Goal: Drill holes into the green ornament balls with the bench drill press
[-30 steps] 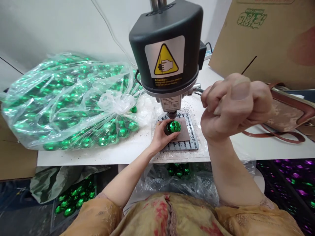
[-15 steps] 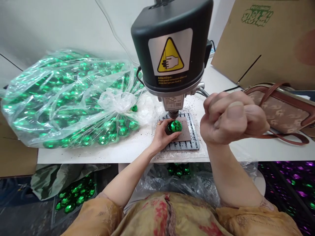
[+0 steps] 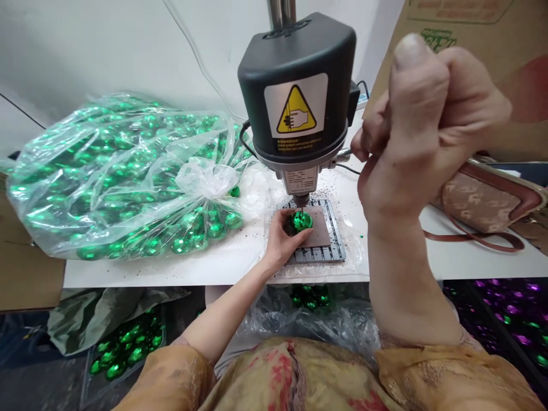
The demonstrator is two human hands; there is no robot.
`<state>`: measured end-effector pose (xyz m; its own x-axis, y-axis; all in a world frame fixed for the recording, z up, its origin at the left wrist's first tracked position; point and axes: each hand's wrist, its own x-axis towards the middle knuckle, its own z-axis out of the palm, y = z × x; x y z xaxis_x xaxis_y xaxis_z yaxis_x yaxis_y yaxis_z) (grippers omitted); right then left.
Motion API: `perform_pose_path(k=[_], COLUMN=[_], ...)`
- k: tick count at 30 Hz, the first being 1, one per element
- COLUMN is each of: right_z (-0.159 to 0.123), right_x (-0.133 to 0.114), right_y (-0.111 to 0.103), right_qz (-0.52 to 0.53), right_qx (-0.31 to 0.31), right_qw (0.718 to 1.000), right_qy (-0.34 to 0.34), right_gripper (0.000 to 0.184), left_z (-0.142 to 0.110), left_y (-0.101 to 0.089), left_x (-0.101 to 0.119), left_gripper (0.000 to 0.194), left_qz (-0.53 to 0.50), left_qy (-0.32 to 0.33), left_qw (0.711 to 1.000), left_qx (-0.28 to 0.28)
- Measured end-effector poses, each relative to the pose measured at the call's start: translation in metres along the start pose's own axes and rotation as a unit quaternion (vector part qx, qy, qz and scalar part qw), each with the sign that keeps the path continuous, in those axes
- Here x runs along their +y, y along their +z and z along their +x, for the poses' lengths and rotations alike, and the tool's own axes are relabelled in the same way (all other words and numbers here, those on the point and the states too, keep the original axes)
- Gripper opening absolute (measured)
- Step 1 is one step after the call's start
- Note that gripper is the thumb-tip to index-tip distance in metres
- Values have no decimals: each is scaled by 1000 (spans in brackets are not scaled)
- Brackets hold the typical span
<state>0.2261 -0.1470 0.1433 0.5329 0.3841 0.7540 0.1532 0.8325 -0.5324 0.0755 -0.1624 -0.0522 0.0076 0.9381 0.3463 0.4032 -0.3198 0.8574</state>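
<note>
My left hand (image 3: 285, 235) is closed around a shiny green faceted ball (image 3: 303, 221), thumb on the near side and fingers at the left and far side. The ball rests on a brown board (image 3: 319, 228) lying on the slotted metal base (image 3: 339, 245) of a small drill press (image 3: 299, 85). Directly above the ball is the chuck (image 3: 301, 200), with a thin bit reaching down to its top; I cannot tell how deep it goes. My right hand (image 3: 432, 108) is raised in a fist at the machine's right, where the lever (image 3: 343, 155) runs into it; the lever's grip is hidden.
A tied clear plastic bag (image 3: 128, 177) full of green balls lies on the white table (image 3: 171, 271) at left. A brown-trimmed handbag (image 3: 483, 200) and a cardboard box (image 3: 514, 57) stand at right. Below the table edge are more green balls (image 3: 128, 348) and purple ones (image 3: 514, 302).
My right fist has risen and tilted back, up and to the right. My left hand stays around the ball, which has shifted very slightly left. The view has shifted, showing the drill press's column.
</note>
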Motion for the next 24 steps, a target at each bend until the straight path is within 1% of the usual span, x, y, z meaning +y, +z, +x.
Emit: perform_pose_path(k=[1, 2, 3, 4, 5, 7, 8, 9, 10, 11, 12, 13, 14, 15, 16, 17, 18, 19, 20, 21, 22, 24], right_z=[3, 5, 6, 5, 4, 1, 0, 0, -1, -1, -1, -1, -1, 0, 0, 0, 0, 0, 0, 0, -1, -1], right_x=[0, 1, 2, 3, 3, 3, 3, 2, 1, 1, 0, 0, 1, 1, 2, 3, 3, 4, 4, 4, 3, 3], right_y=[1, 1, 1, 0, 0, 0, 0, 1, 1, 1, 1, 1, 1, 1, 1, 1, 1, 1, 2, 2, 2, 2], right_qz=[1, 4, 4, 4, 4, 0, -1, 0, 4, 10, 14, 16, 16, 19, 22, 26, 33, 42, 48, 48, 44, 36], right_qx=[-8, -10, -9, -4, 1, 6, 9, 11, 11, 11, 9, 5, 3, 3, 6, 8, 12, 17, 19, 20, 21, 17], right_qw=[1000, 1000, 1000, 1000, 1000, 1000, 1000, 1000, 1000, 1000, 1000, 1000, 1000, 1000, 1000, 1000, 999, 999, 999, 999, 999, 999], right_qy=[-1, -4, -6, -7, -9, -6, -2, 3, 2, -1, -4, -4, -3, -3, -3, 0, 0, -4, -5, -1, 3, 10], right_gripper=[42, 42, 41, 41, 40, 39, 38, 38, 38, 39, 39, 39, 40, 40, 40, 41, 41, 41, 40, 40, 42, 44], left_z=[-8, -18, -31, -45, -60, -86, -95, -100, -101, -98, -92, -83, -72, -60, -48, -37, -28, -20, -13, -8, -4, 2], left_y=[-2, -3, -4, -4, -3, 2, 5, 8, 8, 5, -1, -11, -24, -41, -60, -79, -98, -115, -128, -138, -144, -144], left_x=[4, 7, 10, 13, 15, 16, 16, 15, 14, 13, 11, 9, 5, 0, -6, -12, -20, -27, -34, -41, -48, -59], left_gripper=[49, 46, 46, 47, 47, 46, 46, 49, 53, 59, 62, 60, 52, 42, 34, 28, 25, 26, 29, 33, 39, 53], left_qz=[21, 41, 59, 76, 93, 147, 174, 191, 194, 184, 168, 153, 149, 157, 178, 210, 252, 295, 337, 376, 412, 462], left_qy=[18, 49, 97, 159, 229, 351, 391, 417, 433, 438, 433, 415, 384, 338, 279, 216, 151, 96, 51, 14, -14, -55], left_qw=[999, 997, 993, 984, 968, 917, 892, 875, 868, 870, 879, 894, 911, 927, 937, 940, 936, 928, 919, 908, 896, 876], left_qx=[27, 42, 38, 12, -30, -120, -146, -155, -150, -135, -110, -71, -21, 40, 107, 162, 196, 205, 200, 185, 163, 123])
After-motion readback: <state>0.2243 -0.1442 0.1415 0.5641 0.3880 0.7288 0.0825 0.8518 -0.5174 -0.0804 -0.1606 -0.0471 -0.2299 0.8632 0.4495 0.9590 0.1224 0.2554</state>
